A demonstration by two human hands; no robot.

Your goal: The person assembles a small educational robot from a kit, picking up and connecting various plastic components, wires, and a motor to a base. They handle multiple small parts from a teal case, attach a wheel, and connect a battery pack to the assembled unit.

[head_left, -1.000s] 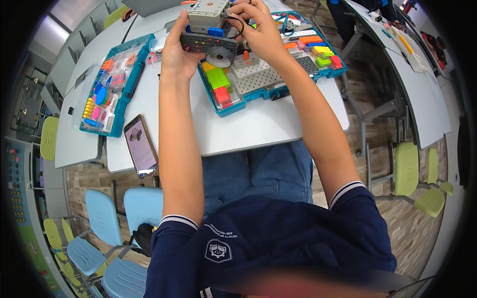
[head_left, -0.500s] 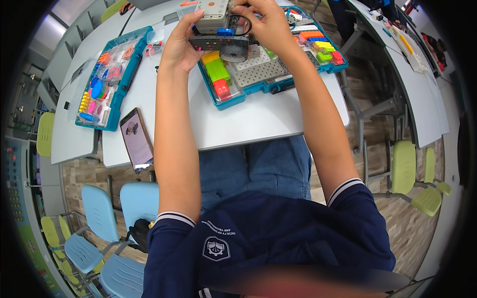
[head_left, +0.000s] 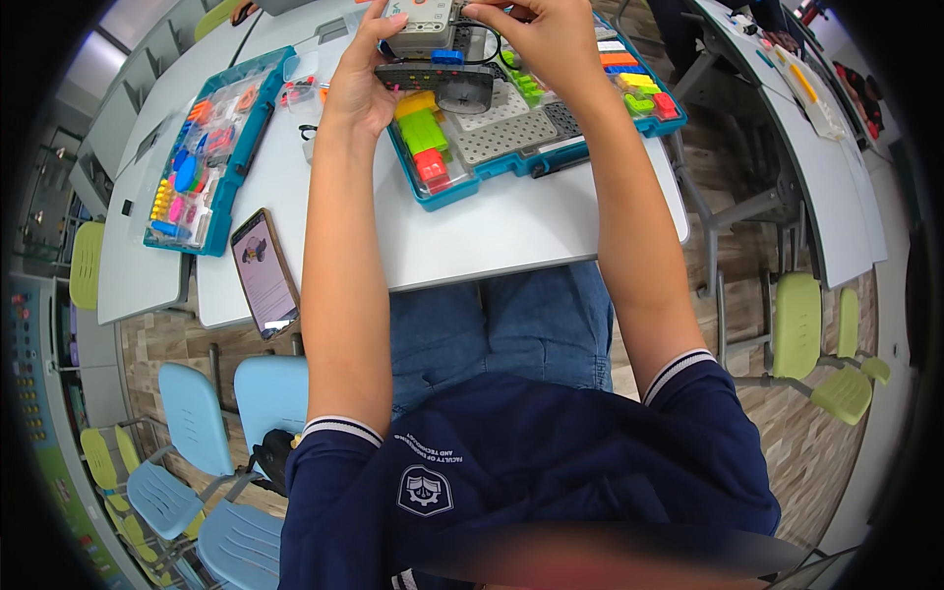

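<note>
Here's the left hand (head_left: pixel 356 87) gripping the wheeled grey model (head_left: pixel 433 76) above the teal tray (head_left: pixel 454 197); the right hand (head_left: pixel 559 44), fingers bent, works beside a black cable (head_left: pixel 500 46), its exact grip unclear.

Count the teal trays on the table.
2. The left tray lies beyond the phone; the right tray is partly covered by the wheeled model and right hand. Others could be hidden.

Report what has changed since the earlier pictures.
The wheeled robot model has shifted slightly right over the right parts case and levelled out, the right hand moving right too. Nothing was visibly let go. The left hand still holds the model; the smartphone and left parts case stayed put.
</note>
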